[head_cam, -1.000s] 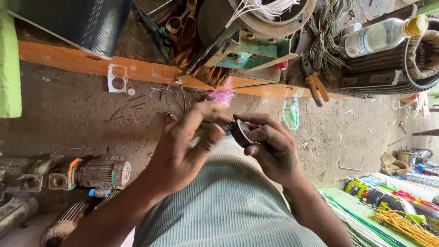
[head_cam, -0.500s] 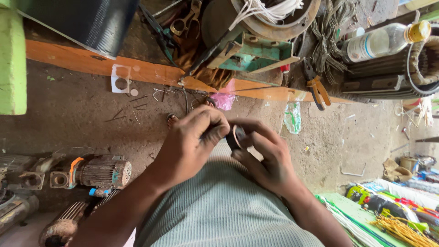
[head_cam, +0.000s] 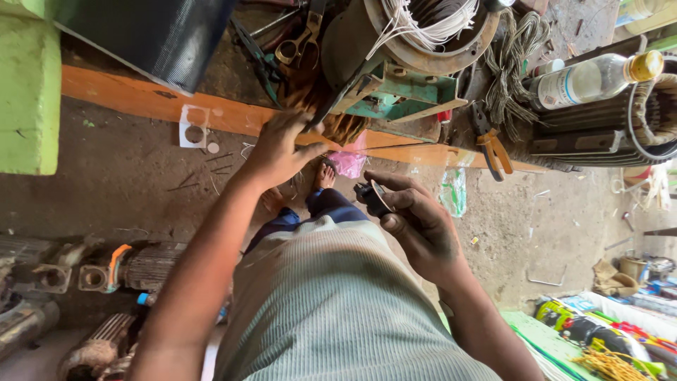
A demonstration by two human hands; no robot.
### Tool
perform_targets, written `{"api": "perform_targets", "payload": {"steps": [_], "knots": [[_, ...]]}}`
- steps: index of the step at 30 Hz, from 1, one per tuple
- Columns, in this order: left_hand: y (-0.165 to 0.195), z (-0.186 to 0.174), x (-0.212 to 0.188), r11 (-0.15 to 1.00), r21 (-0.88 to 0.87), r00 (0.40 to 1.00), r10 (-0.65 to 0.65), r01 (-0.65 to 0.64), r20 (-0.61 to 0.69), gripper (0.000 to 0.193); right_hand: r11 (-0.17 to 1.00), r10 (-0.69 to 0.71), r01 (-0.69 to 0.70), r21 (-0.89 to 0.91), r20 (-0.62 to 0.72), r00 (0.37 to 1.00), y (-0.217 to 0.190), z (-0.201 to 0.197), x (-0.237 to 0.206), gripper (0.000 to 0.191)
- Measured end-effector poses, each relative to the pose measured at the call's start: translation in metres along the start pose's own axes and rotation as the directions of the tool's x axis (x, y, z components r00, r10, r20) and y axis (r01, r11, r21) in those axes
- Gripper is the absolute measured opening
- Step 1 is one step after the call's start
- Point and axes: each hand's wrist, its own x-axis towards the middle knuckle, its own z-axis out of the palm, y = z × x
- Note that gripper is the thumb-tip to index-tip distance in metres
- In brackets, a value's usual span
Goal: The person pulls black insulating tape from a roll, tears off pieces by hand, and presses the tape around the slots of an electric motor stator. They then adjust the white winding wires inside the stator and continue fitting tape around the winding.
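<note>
Cluttered workbench; indistinct dark object

Orange workbench edge; green motor housing with white winding wires; orange-handled pliers; clear plastic bottle, yellow-capped; pink plastic scrap; black tape roll; pale green ribbed shirt.

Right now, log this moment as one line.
left hand: reaching to orange bench edge | right hand: holds small black part | pliers: untouched

Ribbed pale-green shirt, dark blue trousers, bare forearms.
</note>
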Motion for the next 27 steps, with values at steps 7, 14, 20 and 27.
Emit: {"api": "perform_targets", "payload": {"steps": [7,14,20,27], "knots": [[0.042,-0.061,-0.064,0.811,0.074,0.789,-0.582,0.58,0.196,0.022,0.959,0.062,-0.082,0.271,0.082,0.995,0.002,0.004,0.002,0.028],[0.102,-0.084,-0.092,0.892,-0.235,0.907,-0.414,0.386,-0.081,0.027,0.964,-0.021,0.069,-0.256,0.184,0.983,0.012,0.041,0.034,0.013],[0.122,-0.07,-0.083,0.807,-0.32,0.839,-0.541,0.497,-0.062,0.058,0.97,-0.063,0.108,-0.218,0.203,0.977,0.01,0.072,0.065,0.016],[0.114,-0.066,-0.08,0.903,-0.317,0.906,-0.366,0.29,-0.214,0.029,0.95,-0.111,0.166,-0.265,0.21,0.971,0.0,0.072,0.064,0.016]]}}
